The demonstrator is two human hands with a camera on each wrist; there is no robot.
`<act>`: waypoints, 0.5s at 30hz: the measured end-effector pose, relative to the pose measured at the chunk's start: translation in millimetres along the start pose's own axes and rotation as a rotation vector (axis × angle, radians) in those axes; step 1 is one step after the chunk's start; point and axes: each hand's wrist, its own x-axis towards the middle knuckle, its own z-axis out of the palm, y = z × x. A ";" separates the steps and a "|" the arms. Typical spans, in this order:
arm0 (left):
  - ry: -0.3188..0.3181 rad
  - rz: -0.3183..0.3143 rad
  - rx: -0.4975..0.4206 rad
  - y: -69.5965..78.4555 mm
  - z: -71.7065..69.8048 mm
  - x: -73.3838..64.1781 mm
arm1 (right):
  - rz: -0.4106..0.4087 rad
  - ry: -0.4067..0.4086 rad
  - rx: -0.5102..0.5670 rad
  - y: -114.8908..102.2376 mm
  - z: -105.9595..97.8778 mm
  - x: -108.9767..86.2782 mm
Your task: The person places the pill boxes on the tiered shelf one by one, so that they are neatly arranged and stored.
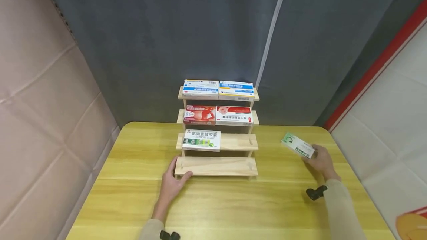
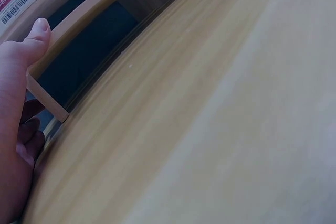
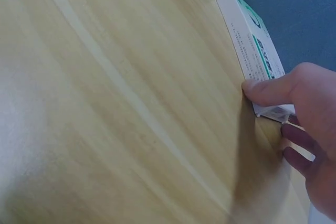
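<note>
My right hand point(image 1: 321, 161) pinches one end of a white and green medicine box point(image 1: 298, 145), to the right of a stepped wooden display rack point(image 1: 218, 166). In the right wrist view the thumb point(image 3: 273, 90) lies against the box's long side, and the box is tilted above the wood. My left hand point(image 1: 171, 181) grips the left end of the rack's lowest step. Its thumb point(image 2: 38, 40) is over the front edge in the left wrist view, with the other fingers round the side. On the third step down, a white medicine box with a green band point(image 1: 201, 140) lies at the left.
Two blue and white boxes point(image 1: 201, 88) lie on the top step. A red box point(image 1: 199, 115) and a white and red box point(image 1: 234, 115) share the second. The rack stands on a yellow wooden table point(image 1: 133, 166), with a grey curtain point(image 1: 150, 47) behind and pale walls beside.
</note>
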 end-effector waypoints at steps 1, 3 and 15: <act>-0.001 0.002 -0.006 0.2 -0.3 -0.1 | -0.003 0.006 0.011 0.6 0.9 -0.6; -0.005 0.001 -0.013 0.7 -0.4 0.0 | -0.001 0.005 0.035 1.4 2.2 -3.3; -0.001 0.020 -0.013 0.4 -0.2 -0.1 | 0.202 -0.005 0.175 -5.8 2.9 -26.0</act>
